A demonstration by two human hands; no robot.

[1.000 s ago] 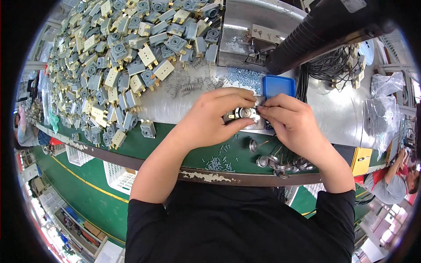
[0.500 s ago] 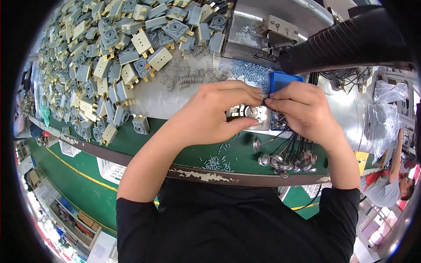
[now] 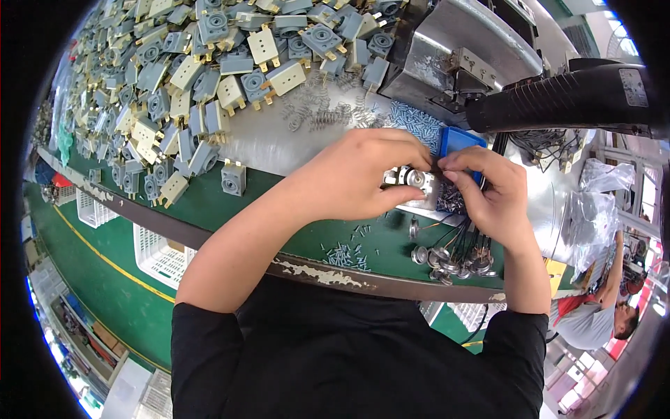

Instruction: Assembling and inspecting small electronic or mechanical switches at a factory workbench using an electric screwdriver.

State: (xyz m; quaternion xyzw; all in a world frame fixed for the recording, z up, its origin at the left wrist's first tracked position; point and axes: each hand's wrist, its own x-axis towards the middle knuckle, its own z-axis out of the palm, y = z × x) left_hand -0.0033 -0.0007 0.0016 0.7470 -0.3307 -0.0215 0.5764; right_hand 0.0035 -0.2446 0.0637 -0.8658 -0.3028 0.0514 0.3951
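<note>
My left hand point(image 3: 370, 171) curves around a small white part with a round metal centre point(image 3: 414, 179), thumb along its near side and fingers along the far side. The part lies on a metal block point(image 3: 427, 203). Just to the right, my right hand point(image 3: 494, 192) has its thumb and forefinger pinched close to the left fingertips; whatever is between them is too small to make out. Below the right hand lie several round metal discs with black wires point(image 3: 447, 262). A blue bin point(image 3: 463, 142) stands behind the fingers, and small metal pieces point(image 3: 450, 198) sit beside the block.
Grey-and-cream switch housings point(image 3: 230, 87) are heaped at the far left, with loose springs point(image 3: 328, 115) beside them. Small screws lie behind my hands point(image 3: 417, 120) and near the table edge point(image 3: 345, 257). A black tool handle point(image 3: 565, 98) reaches in from the right. Another person point(image 3: 593, 321) is at far right.
The whole view has shifted, so the table things appear farther right. My left hand stays around the white part; my right thumb and fingers have changed their bend slightly.
</note>
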